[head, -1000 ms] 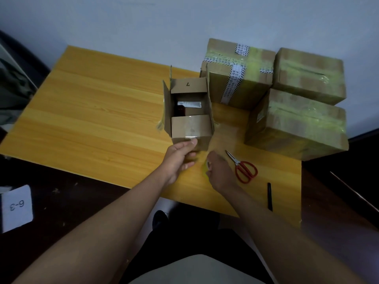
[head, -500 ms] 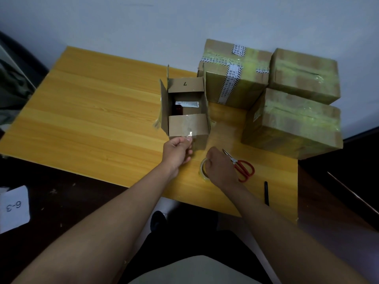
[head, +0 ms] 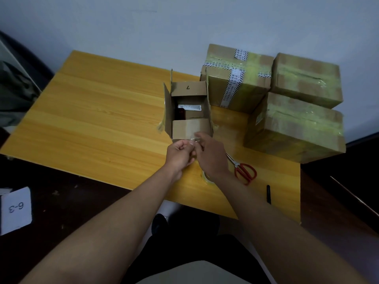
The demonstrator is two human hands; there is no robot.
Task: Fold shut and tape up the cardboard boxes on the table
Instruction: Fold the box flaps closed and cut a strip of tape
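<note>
both hands meet just in front of the open box: the left hand (head: 180, 153) has its fingers curled in, pinching a bit of clear tape (head: 193, 139), and the right hand (head: 211, 154) comes in against it, fingertips on that same shiny strip, so the two are touching, pinched together on the tape. right beyond the knuckles stands the small open box (head: 189, 111), its near flap folded in, far flap marked 7, side flaps upright, small items showing inside. under the right wrist, a tape roll (head: 206, 177) peeks out on the table (head: 102, 119). just right of the right hand lie red-handled scissors (head: 244, 171), then a black pen (head: 268, 194) near the table's edge. farther off, beyond and right of the right hand, three taped boxes (head: 297, 124) sit clustered against the wall.
</note>
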